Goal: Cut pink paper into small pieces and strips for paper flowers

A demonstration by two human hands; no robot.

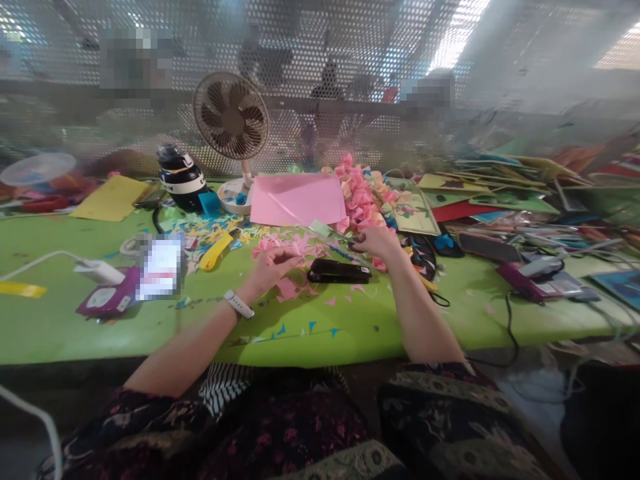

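My left hand [273,268], with a white watch [239,305] on the wrist, is closed in a pinch on a small piece of pink paper; its fingertips hide most of it. Loose pink paper scraps [287,289] lie beneath and around this hand. My right hand [379,243] has its fingers curled around the dark handle of what appears to be a pair of scissors [356,245], partly covered by the fingers. A black stapler [340,271] lies flat between my hands. Behind the right hand rises a heap of folded pink paper pieces [361,197], beside a pink sheet [299,199].
A fan [233,119] and a black bottle [181,179] stand behind. At left are a yellow cutter [216,255], a lit phone [160,267] and a purple power strip [110,293]. Stacked coloured sheets [495,180], a dark phone [489,247] and another purple strip [529,283] lie right.
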